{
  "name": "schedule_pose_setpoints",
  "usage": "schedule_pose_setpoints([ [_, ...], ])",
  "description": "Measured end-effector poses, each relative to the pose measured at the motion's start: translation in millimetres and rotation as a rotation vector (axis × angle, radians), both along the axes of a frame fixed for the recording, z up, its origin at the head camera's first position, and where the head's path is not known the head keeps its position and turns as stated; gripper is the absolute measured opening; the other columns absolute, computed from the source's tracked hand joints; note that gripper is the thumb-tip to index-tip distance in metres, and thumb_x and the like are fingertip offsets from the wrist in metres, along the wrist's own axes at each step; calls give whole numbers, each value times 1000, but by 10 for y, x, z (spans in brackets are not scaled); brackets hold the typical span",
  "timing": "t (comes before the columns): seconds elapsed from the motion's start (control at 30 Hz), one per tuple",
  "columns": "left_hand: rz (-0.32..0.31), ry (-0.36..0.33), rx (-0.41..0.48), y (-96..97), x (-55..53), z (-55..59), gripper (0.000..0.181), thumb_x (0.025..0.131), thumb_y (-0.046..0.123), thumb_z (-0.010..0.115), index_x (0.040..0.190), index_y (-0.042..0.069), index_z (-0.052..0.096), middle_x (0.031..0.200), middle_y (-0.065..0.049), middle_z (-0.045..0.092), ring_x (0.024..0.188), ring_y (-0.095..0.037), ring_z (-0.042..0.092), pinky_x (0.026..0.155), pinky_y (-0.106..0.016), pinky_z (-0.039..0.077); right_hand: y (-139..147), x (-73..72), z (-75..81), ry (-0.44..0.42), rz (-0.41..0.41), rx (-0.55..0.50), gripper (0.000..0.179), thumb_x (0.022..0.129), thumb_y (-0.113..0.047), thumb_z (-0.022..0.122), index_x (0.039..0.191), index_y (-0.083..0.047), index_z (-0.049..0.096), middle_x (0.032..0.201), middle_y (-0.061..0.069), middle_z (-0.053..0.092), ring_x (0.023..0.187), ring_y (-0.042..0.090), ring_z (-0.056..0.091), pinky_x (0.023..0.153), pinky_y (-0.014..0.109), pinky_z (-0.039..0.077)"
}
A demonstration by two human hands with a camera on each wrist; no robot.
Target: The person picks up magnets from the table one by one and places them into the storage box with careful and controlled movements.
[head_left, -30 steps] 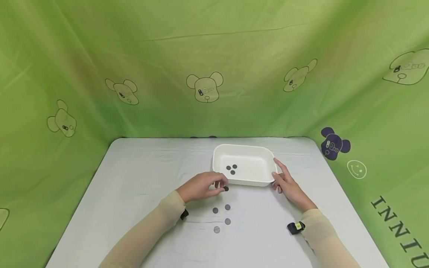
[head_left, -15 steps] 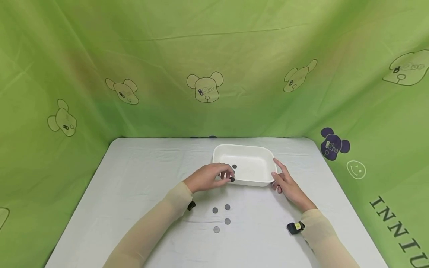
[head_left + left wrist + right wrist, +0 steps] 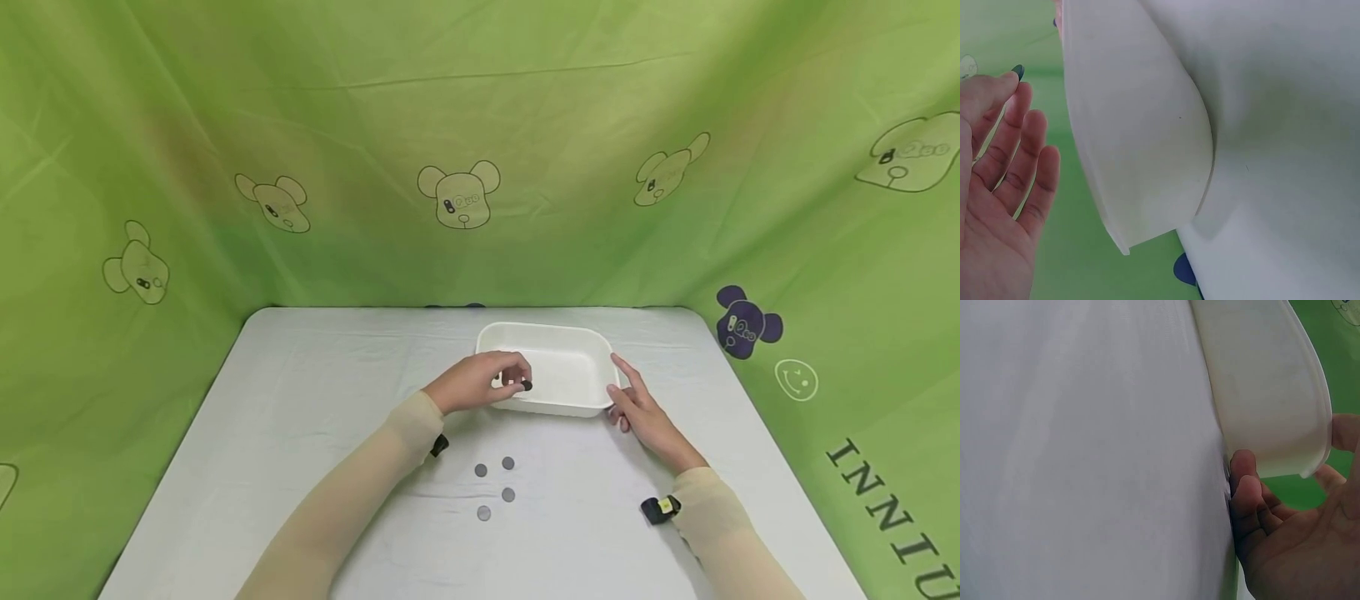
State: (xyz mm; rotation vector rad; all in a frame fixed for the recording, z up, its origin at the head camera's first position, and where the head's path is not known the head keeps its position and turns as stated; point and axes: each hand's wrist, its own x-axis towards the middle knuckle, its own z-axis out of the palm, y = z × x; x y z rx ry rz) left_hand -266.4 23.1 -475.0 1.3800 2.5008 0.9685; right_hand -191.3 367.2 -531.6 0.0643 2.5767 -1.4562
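My left hand point(image 3: 483, 381) is over the left part of a white plastic tub point(image 3: 562, 408). Its thumb and forefinger pinch a small, dark, coin-like disc point(image 3: 527, 386), which shows edge-on in the left wrist view as a thin disc point(image 3: 1019, 72). The other fingers are loosely bent. At the tub's right end my right hand point(image 3: 648, 421) grips the corner, thumb at the rim and forefinger along the side. In the right wrist view, curled fingertips point(image 3: 1246, 469) lie by the tub's base. The discs inside the tub are mostly hidden behind my left hand.
Several grey coin-like discs point(image 3: 508, 495) lie in a loose group on the white-covered table point(image 3: 585, 533), in front of the tub. Green printed cloth point(image 3: 360, 250) hangs behind the table and along both sides.
My left hand has carried its disc up and to the right, from in front of the tub to over its inside. The right hand, tub and loose discs stay put.
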Motion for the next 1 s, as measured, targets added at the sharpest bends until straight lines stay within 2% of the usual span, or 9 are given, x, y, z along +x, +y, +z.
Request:
schedule_pose_setpoints([
  [0.23, 9, -44, -10, 101, -120, -25, 11, 108, 19, 68, 118, 22, 67, 106, 13, 71, 95, -1, 61, 86, -22, 51, 9, -3, 12, -9, -7, -1, 71, 116, -47, 44, 173, -34, 5, 95, 13, 60, 74, 18, 56, 66, 27, 50],
  [0.43, 8, -51, -28, 183, -201, -56, 11, 108, 20, 68, 119, 22, 66, 98, 13, 69, 90, -2, 61, 84, -22, 51, 8, -3, 22, -19, -9, -1, 72, 116, -47, 44, 174, -35, 4, 97, 13, 60, 76, 18, 56, 67, 28, 50],
  [0.77, 17, -65, -55, 304, -278, -81, 11, 108, 19, 67, 119, 19, 67, 100, 9, 70, 88, -6, 62, 80, -22, 51, 2, 22, 47, -18, -11, -6, 71, 116, -46, 44, 173, -34, 4, 96, 12, 59, 76, 18, 56, 67, 27, 50],
  [1.0, 66, -74, -102, 372, -303, -120, 10, 109, 23, 67, 119, 22, 68, 105, 9, 73, 88, -5, 63, 79, -23, 51, -8, 18, 45, -20, -4, -12, 71, 116, -45, 44, 174, -33, 4, 97, 13, 59, 77, 18, 56, 67, 28, 50],
])
